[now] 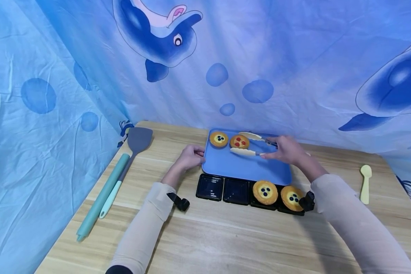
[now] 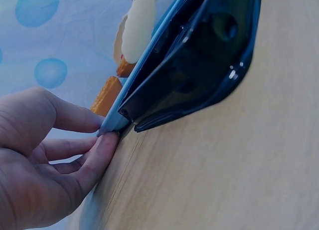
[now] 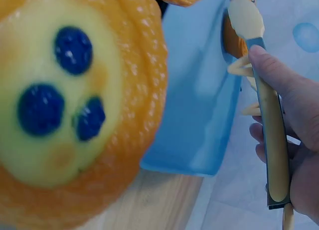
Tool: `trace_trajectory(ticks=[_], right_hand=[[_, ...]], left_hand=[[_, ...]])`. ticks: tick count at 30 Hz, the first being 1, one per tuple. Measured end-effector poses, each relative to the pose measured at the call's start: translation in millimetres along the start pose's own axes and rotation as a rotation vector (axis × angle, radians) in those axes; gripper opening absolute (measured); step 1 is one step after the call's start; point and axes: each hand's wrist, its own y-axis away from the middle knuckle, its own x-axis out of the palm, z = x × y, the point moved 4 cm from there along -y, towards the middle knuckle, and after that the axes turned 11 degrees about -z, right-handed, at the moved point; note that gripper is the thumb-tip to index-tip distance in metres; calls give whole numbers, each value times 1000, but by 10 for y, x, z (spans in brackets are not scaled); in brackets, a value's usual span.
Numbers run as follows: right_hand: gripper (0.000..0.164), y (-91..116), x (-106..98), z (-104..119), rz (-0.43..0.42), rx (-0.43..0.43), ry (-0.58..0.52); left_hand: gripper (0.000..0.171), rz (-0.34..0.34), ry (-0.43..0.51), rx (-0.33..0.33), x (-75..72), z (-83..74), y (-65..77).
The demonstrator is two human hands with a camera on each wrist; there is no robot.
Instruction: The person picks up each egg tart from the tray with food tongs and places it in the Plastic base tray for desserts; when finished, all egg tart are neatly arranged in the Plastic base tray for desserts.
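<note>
On a blue tray [image 1: 233, 165] sit a tart with blueberries [image 1: 219, 140] and a tart with red fruit [image 1: 239, 142]. My left hand [image 1: 190, 157] pinches the tray's left edge between thumb and fingers, as the left wrist view shows up close. In my right hand [image 1: 285, 149] is a pair of tongs [image 1: 244, 152] with cream-coloured tips. Those tips lie on either side of the red-fruit tart; whether they press on it I cannot tell. In the right wrist view a blueberry tart [image 3: 134, 90] fills the near left, and the tongs' handle [image 3: 274, 145] lies along the palm.
Before the tray runs a row of black square dishes [image 1: 210, 187]; the right two bear blueberry tarts [image 1: 265, 192]. At left lie a grey spatula [image 1: 140, 140] and a green rolling pin [image 1: 102, 198]. A yellow spoon [image 1: 365, 184] lies far right. Blue curtains hang behind the table.
</note>
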Motion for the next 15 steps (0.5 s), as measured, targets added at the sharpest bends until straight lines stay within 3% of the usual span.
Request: trace_trajectory(ticks=[10, 15], right_hand=[[82, 13, 20, 19, -7, 16, -8], [75, 17, -1, 21, -3, 31, -41]], left_hand=[[39, 0, 0, -11, -8, -23, 17], [39, -4, -5, -9, -8, -32, 13]])
